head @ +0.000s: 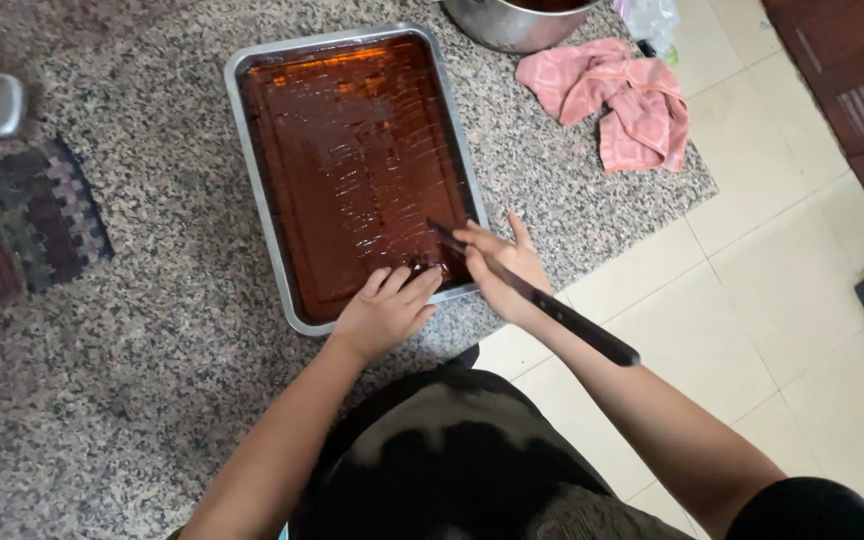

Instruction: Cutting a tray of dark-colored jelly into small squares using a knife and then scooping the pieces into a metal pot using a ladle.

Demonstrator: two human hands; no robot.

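Note:
A rectangular metal tray (252, 150) lies on a speckled granite counter, filled with a glossy dark brown slab (352, 150) scored with fine lines. My right hand (500, 265) grips a long dark-handled knife (572, 322); its blade tip rests in the slab at the tray's near right corner. My left hand (384, 312) lies flat, fingers together, on the tray's near rim and the edge of the slab, just left of the blade.
A pink cloth (617, 95) is crumpled on the counter right of the tray. A steel pot (512, 22) stands behind it. A patterned knitted mat (17, 222) lies at the left. The counter edge drops to a beige tiled floor (782, 280) on the right.

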